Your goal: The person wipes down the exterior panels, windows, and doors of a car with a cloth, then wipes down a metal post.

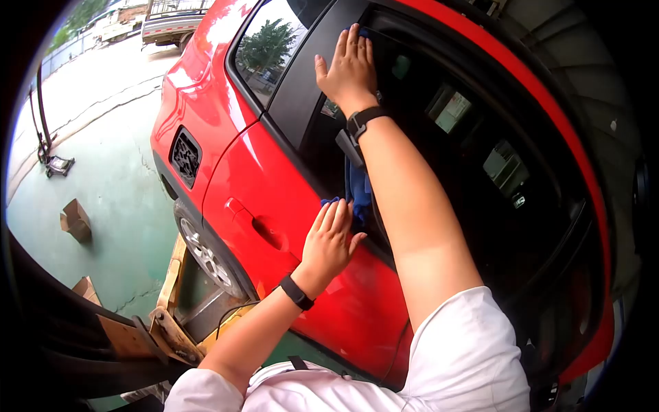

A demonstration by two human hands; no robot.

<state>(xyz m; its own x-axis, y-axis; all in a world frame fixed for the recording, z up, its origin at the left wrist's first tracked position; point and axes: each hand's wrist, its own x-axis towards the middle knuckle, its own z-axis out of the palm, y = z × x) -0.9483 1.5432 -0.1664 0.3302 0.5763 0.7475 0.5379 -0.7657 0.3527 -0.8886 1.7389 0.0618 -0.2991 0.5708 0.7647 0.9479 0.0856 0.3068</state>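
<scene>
My left hand [327, 244] lies with fingers stretched out and thumb apart at the lower edge of a red car's dark side window [439, 178]. A blue cloth [357, 196] shows at its fingertips and beside its thumb, against the glass. Higher up, my right hand [349, 67] is laid flat near the window's upper rear corner, fingers extended. A small bit of blue material [364, 32] peeks out at those fingertips; most of what is beneath the palm is hidden. Both wrists carry dark bands.
The red car door [257, 182] has a handle recess below the window. A rear wheel [202, 250] stands beside a yellow lift arm [171, 288]. Cardboard boxes, including one open box [75, 220], and a floor jack [57, 165] are on the green floor. A truck [175, 24] is parked outside.
</scene>
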